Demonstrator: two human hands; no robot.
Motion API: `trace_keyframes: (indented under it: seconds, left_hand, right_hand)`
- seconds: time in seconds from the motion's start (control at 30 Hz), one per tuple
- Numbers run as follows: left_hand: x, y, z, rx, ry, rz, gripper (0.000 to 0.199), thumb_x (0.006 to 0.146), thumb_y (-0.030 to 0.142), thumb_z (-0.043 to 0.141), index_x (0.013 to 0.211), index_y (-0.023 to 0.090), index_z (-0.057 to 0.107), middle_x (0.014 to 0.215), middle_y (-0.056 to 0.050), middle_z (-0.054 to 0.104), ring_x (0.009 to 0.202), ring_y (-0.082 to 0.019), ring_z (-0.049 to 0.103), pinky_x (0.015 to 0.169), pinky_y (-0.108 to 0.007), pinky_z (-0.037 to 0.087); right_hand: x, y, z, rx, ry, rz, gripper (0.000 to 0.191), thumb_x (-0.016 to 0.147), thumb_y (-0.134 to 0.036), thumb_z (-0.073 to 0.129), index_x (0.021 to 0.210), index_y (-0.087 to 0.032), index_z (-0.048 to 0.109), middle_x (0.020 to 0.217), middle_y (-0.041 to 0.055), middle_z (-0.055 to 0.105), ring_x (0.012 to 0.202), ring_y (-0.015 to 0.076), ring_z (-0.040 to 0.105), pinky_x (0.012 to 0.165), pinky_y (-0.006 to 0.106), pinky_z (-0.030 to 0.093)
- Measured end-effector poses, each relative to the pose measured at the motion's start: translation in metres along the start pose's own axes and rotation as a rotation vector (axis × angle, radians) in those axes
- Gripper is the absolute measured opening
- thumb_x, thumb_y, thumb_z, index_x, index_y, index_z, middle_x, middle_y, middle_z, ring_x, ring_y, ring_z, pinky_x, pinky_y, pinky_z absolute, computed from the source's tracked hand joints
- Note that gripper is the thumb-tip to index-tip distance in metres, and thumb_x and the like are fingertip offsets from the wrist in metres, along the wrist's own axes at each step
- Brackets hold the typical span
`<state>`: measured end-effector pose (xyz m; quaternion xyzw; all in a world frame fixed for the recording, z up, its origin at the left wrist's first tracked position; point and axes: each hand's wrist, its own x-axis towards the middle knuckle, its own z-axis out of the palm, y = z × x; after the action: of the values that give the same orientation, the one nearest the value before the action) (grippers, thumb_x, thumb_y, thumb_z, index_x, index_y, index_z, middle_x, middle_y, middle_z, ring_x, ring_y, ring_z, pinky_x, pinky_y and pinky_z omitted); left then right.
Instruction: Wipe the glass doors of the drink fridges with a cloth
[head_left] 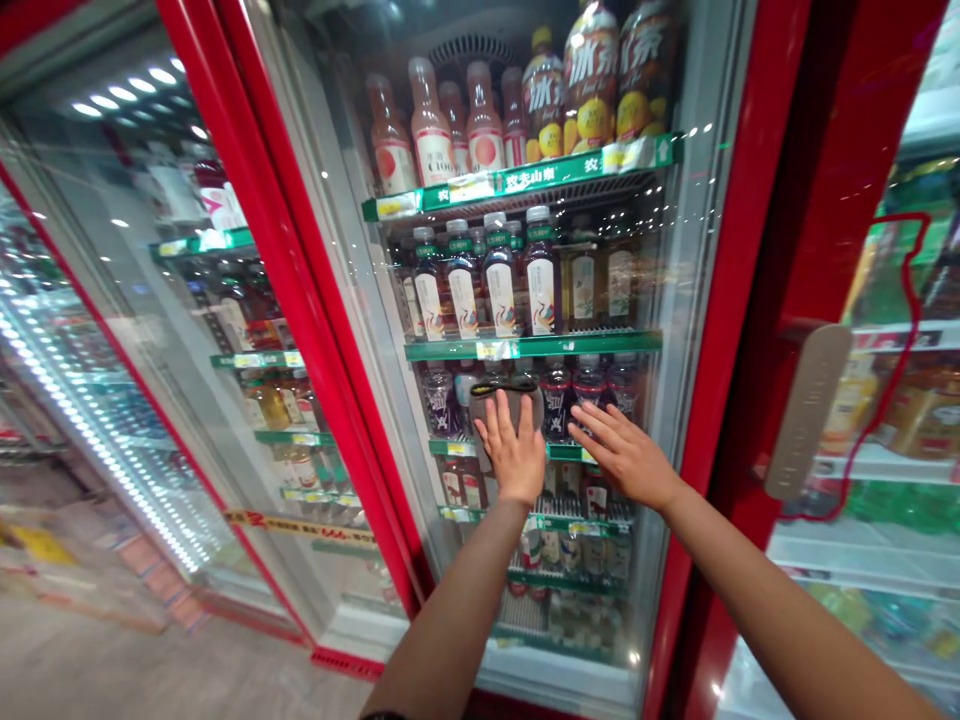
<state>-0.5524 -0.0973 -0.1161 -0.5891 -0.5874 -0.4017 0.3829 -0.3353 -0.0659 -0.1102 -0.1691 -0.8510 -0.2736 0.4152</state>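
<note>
grey cloth [478, 404] sits under the wide-spread left hand [517, 455], likely for even pressure on the glass door [660, 310]; the empty right hand [628, 458] splays, perhaps for balance.

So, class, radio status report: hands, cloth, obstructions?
Left hand flat on grey cloth, against glass door. Right hand open, empty. No obstruction visible.

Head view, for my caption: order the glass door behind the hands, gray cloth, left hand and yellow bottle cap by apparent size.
1. Glass door
2. Gray cloth and left hand: too alike to rank
3. Yellow bottle cap
</note>
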Motion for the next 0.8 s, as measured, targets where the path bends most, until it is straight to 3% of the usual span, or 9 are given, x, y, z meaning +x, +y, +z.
trace_keyframes:
  seconds: [0.13, 0.2, 0.27, 0.3, 0.4, 0.53, 0.6, 0.7, 0.8]
  left_hand:
    - [-0.058, -0.031, 0.001, -0.033, -0.152, 0.529, 0.066, 0.087, 0.017, 0.066, 0.146, 0.039, 0.049, 0.151, -0.004, 0.054, 0.147, -0.023, 0.04, 0.127, -0.051, 0.015]
    - [-0.061, -0.048, -0.005, -0.068, -0.165, 0.615, 0.063, 0.089, 0.015, 0.061, 0.142, 0.047, 0.051, 0.143, 0.004, 0.061, 0.141, -0.015, 0.047, 0.128, -0.041, 0.014]
    - [-0.044, -0.047, -0.01, -0.1, -0.179, 0.659, 0.066, 0.09, 0.014, 0.059, 0.146, 0.047, 0.046, 0.148, 0.005, 0.056, 0.144, -0.014, 0.043, 0.128, -0.041, 0.011]
    - [-0.031, -0.037, -0.011, -0.11, -0.182, 0.642, 0.069, 0.09, 0.014, 0.059, 0.149, 0.044, 0.042, 0.154, 0.002, 0.051, 0.148, -0.016, 0.038, 0.128, -0.043, 0.009]
    - [0.0, 0.015, -0.006, -0.106, -0.158, 0.385, 0.079, 0.087, 0.012, 0.062, 0.156, 0.036, 0.032, 0.166, -0.006, 0.029, 0.155, -0.027, 0.019, 0.126, -0.058, 0.011]
    - [-0.009, 0.074, 0.002, -0.206, -0.211, 0.267, 0.078, 0.092, 0.017, 0.059, 0.16, 0.032, 0.023, 0.169, -0.012, 0.015, 0.156, -0.033, 0.01, 0.122, -0.067, 0.017]
    - [-0.021, 0.08, -0.002, -0.331, -0.293, 0.245, 0.077, 0.095, 0.019, 0.051, 0.161, 0.03, 0.014, 0.17, -0.012, 0.01, 0.156, -0.032, 0.007, 0.121, -0.066, 0.021]
    - [-0.023, 0.069, -0.02, -0.627, -0.386, 0.176, 0.068, 0.102, 0.022, 0.032, 0.162, 0.026, 0.002, 0.169, -0.01, 0.015, 0.156, -0.025, 0.012, 0.125, -0.054, 0.023]
    - [-0.009, 0.054, -0.043, -0.918, -0.407, 0.069, 0.058, 0.105, 0.025, 0.019, 0.162, 0.023, 0.014, 0.167, -0.009, 0.028, 0.153, -0.02, 0.026, 0.125, -0.041, 0.029]
  right_hand:
    - [-0.035, -0.006, -0.021, -0.057, -0.107, 0.021, 0.057, 0.092, -0.01, 0.052, 0.148, -0.02, 0.049, 0.155, 0.0104, 0.047, 0.149, 0.0263, 0.035, 0.125, 0.057, 0.023]
    - [-0.055, -0.007, -0.03, -0.093, -0.145, 0.033, 0.054, 0.09, -0.009, 0.053, 0.143, -0.02, 0.054, 0.154, 0.01, 0.05, 0.148, 0.0267, 0.038, 0.125, 0.057, 0.023]
    - [-0.07, -0.007, -0.036, -0.114, -0.166, 0.056, 0.054, 0.089, -0.007, 0.051, 0.141, -0.021, 0.057, 0.153, 0.01, 0.051, 0.146, 0.0267, 0.041, 0.123, 0.055, 0.028]
    - [-0.075, -0.008, -0.039, -0.116, -0.168, 0.077, 0.055, 0.088, -0.005, 0.051, 0.14, -0.02, 0.057, 0.152, 0.0104, 0.052, 0.146, 0.0271, 0.041, 0.121, 0.055, 0.031]
    - [-0.08, -0.013, -0.046, -0.084, -0.109, 0.187, 0.06, 0.086, -0.004, 0.051, 0.144, -0.022, 0.054, 0.151, 0.012, 0.053, 0.144, 0.0296, 0.043, 0.116, 0.055, 0.039]
    - [-0.082, -0.033, -0.05, 0.049, 0.098, 0.402, 0.069, 0.088, -0.007, 0.049, 0.153, -0.031, 0.043, 0.142, 0.0121, 0.059, 0.13, 0.029, 0.057, 0.102, 0.051, 0.053]
    - [-0.08, -0.044, -0.048, 0.156, 0.199, 0.495, 0.069, 0.091, -0.007, 0.046, 0.154, -0.035, 0.041, 0.135, 0.0115, 0.062, 0.122, 0.0275, 0.062, 0.096, 0.048, 0.057]
    - [-0.063, -0.059, -0.037, 0.29, 0.28, 0.53, 0.069, 0.093, -0.007, 0.039, 0.154, -0.037, 0.039, 0.134, 0.0102, 0.062, 0.122, 0.0257, 0.063, 0.098, 0.047, 0.058]
    - [-0.025, -0.067, -0.016, 0.28, 0.271, 0.493, 0.071, 0.094, -0.005, 0.036, 0.158, -0.035, 0.03, 0.149, 0.0104, 0.052, 0.135, 0.0236, 0.053, 0.106, 0.045, 0.053]
